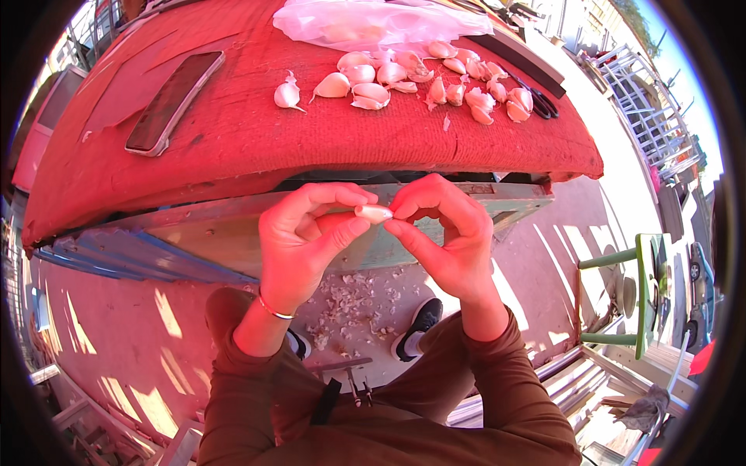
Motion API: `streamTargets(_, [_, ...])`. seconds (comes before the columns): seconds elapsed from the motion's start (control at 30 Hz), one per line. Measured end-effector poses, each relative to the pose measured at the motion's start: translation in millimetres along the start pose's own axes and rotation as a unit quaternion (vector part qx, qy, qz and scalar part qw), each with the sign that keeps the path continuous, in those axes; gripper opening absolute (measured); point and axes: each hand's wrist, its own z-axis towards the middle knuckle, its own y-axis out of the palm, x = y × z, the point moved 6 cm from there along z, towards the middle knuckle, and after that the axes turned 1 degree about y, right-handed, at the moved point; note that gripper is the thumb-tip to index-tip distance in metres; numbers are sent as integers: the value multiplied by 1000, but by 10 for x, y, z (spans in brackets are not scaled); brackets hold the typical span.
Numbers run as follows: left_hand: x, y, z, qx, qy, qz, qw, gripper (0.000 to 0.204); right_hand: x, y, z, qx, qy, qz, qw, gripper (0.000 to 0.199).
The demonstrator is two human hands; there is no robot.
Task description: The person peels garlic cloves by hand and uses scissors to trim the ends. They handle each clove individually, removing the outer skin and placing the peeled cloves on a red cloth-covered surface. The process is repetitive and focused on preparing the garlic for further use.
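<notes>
A pale garlic clove (pixel 374 213) is pinched between the fingertips of both hands, below the table's front edge. My left hand (pixel 305 242) grips its left end with thumb and forefinger. From the other side, my right hand (pixel 448 233) presses its fingertips on the clove's right end. Several unpeeled garlic cloves (pixel 404 81) lie scattered on the red cloth-covered table (pixel 311 140) above the hands.
A dark phone (pixel 176 101) lies on the cloth at left. A clear plastic bag (pixel 373 22) sits at the far edge, black scissors (pixel 538 99) at the right. Garlic skins (pixel 350 299) litter the floor between my shoes. A green stool (pixel 641 295) stands at right.
</notes>
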Motion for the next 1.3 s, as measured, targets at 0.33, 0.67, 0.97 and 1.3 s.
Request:
streamTargets(0.33, [132,59,-3,-16,188,180,965,17,27,-14,-16,20,33,64,997,18])
streamTargets(0.67, [205,103,-41,-25,269,248,930,21,36,-35,-9,5,26,47,999,11])
streamTargets(0.97, [75,70,-5,-1,144,146,979,18,33,-59,-32,-11,44,40,998,15])
streamTargets(1.3, [107,67,-29,18,140,191,971,28,-9,-43,10,1,22,-13,1000,13])
